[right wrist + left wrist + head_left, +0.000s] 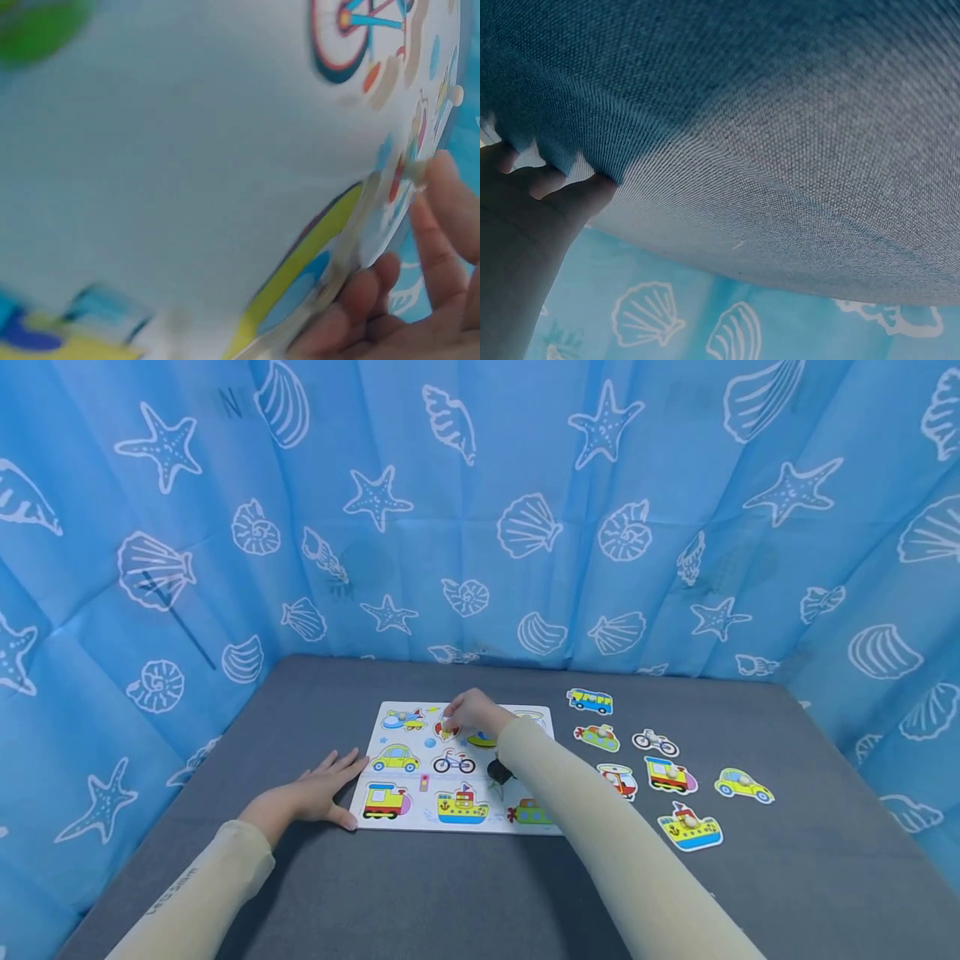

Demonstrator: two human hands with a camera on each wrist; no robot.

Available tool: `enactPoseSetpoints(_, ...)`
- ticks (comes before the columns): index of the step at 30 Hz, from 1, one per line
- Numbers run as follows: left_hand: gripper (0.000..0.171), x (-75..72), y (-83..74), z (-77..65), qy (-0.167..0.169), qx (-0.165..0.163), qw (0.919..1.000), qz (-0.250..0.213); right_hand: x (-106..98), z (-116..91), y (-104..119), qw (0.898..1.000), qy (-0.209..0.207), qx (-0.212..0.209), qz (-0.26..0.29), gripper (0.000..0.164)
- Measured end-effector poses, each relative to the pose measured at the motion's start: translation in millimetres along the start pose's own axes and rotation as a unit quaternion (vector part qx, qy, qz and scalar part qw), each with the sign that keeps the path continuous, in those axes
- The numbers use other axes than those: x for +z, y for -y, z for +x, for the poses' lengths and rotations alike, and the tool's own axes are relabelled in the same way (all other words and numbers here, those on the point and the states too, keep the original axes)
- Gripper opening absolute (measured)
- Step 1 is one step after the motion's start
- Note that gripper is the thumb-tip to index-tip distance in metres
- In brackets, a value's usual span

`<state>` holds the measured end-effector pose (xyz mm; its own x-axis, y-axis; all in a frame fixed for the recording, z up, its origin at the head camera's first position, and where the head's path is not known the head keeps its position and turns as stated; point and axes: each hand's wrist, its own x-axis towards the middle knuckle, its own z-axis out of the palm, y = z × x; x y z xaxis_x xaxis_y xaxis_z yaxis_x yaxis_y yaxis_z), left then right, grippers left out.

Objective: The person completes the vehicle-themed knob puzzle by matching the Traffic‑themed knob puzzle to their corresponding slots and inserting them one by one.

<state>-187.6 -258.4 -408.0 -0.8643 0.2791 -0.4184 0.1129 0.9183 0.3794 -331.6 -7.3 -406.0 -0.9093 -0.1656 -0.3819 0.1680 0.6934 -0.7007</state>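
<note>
Where the red-and-yellow knobbed puzzle piece [446,734] sits: white rectangular board [426,760], top row; just left of right hand [474,712];
Long axis: near-to-far, I reckon;
Grip: pinched on its pale knob [414,172]; left hand [324,791] farther off.

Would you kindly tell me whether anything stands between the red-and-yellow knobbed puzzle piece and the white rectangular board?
Nothing visible does. The right grip pinches the knobbed piece at the board's far row; the loose white-edged vehicle pieces lie off to the right. Whether the knobbed piece is fully seated is unclear.
</note>
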Motion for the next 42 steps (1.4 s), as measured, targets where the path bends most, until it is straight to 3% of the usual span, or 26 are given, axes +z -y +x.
enactPoseSetpoints(4,0.11,0.5,0.1,0.2,-0.003,0.003,1.0,0.0,-10.6,-8.6,-7.3,0.997,0.011,-0.017,0.07,0.026)
enactPoseSetpoints(7,0.11,1.0,1.5,0.6,-0.009,0.004,1.0,0.0,-21.4,-18.1,-11.3,0.996,0.014,-0.024,0.09,0.028)
enactPoseSetpoints(14,0.111,2.9,7.4,2.0,-0.017,0.005,0.9998,0.004,-57.5,-44.5,-28.6,0.997,0.021,-0.041,0.064,0.032)
enactPoseSetpoints(27,0.111,0.6,2.9,1.6,-0.009,0.009,0.9999,0.002,-112.8,-85.6,-74.1,0.99,0.111,-0.089,0.001,0.036)
enactPoseSetpoints(36,0.11,1.1,1.2,1.9,-0.007,0.013,0.9999,0.008,-146.2,-101.6,-119.0,0.96,0.217,-0.175,-0.019,0.031)
enactPoseSetpoints(42,0.11,2.7,2.7,2.0,-0.004,0.017,0.9998,0.009,-155.0,-116.3,-144.0,0.938,0.281,-0.201,-0.024,0.03)
